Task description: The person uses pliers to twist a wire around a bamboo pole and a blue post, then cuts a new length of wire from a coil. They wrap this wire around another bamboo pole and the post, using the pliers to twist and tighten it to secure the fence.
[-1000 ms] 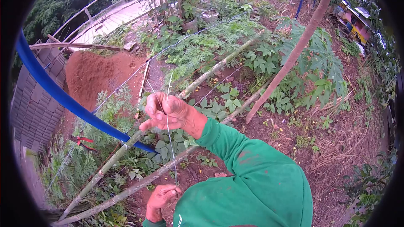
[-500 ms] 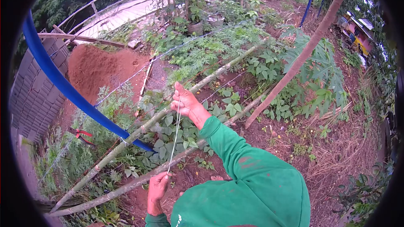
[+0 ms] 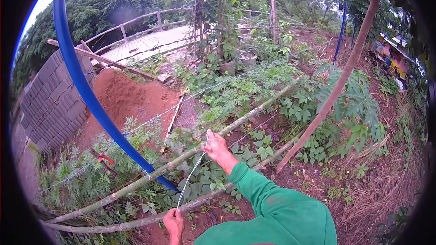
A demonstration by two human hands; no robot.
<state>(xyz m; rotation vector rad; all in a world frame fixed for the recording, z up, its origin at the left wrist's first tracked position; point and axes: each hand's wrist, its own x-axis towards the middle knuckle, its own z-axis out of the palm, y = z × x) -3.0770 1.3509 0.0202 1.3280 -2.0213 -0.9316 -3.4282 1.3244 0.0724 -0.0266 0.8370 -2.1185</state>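
Observation:
A thin, pale wire (image 3: pixel 190 177) runs between my hands in a slight curve. My right hand (image 3: pixel 216 147), in a green sleeve, is closed on its upper end, right at the upper bamboo pole (image 3: pixel 181 157). Lower down, my left hand (image 3: pixel 173 222) pinches the other end just below the lower bamboo pole (image 3: pixel 200 201). Left of my hands, a blue post (image 3: pixel 97 104) crosses the upper pole, with a pale tie around the crossing. Red-handled pliers (image 3: pixel 103 159) hang at the barbed wire (image 3: pixel 141 128) on the left.
A slanting brown pole (image 3: pixel 334 93) rises on the right. Leafy plants (image 3: pixel 254 93) grow around the poles. Behind the barbed wire are a mound of reddish soil (image 3: pixel 129 95) and stacked grey blocks (image 3: pixel 56 97). Dry grass (image 3: pixel 363 172) covers ground at the right.
My right hand has come down against the upper pole, and the wire has gone from nearly straight to slightly curved. The view has tilted up, showing more trees and sky.

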